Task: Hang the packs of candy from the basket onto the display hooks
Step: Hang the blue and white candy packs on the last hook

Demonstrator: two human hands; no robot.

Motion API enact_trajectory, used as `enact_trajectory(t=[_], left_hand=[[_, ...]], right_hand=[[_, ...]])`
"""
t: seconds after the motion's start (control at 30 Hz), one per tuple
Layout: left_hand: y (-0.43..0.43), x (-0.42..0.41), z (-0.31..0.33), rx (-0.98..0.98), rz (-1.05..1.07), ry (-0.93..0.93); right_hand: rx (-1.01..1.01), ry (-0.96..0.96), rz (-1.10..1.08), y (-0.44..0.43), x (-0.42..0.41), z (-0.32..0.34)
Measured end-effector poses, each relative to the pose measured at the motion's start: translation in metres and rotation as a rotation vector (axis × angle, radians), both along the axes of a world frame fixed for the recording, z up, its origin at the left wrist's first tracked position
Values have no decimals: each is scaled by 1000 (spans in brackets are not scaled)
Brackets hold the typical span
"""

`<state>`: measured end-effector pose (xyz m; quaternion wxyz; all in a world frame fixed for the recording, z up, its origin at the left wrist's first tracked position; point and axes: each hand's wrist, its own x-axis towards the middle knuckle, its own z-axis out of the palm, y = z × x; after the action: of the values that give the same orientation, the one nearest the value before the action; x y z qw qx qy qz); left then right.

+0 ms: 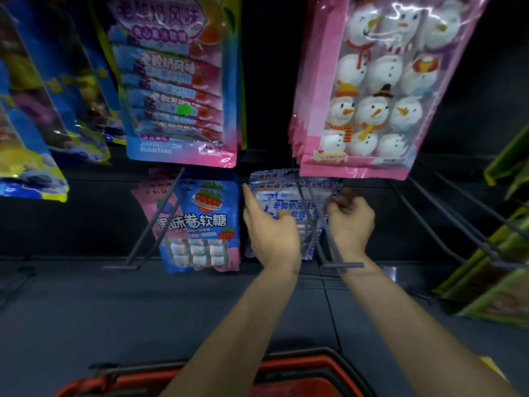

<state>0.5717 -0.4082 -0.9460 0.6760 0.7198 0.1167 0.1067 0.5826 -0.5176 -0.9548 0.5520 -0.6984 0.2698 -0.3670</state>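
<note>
A person's left hand (272,227), forefinger extended, steadied a blue-and-white candy pack (289,202) while the right hand (349,222) pinched its right edge, the pack already threaded on a display hook (317,224); sliding it squarely back along that hook seemed wise.

basket (286,371) below, hooks (312,222) ahead, candy pack (289,202) between left hand (272,227) and right hand (350,222)
</note>
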Motion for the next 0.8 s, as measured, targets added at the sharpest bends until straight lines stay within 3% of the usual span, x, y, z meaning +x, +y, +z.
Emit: enact_trajectory(t=[0.8], left_hand=[[17, 8, 8, -39, -78, 114]], right_hand=[[45, 31, 163, -13, 12, -11]])
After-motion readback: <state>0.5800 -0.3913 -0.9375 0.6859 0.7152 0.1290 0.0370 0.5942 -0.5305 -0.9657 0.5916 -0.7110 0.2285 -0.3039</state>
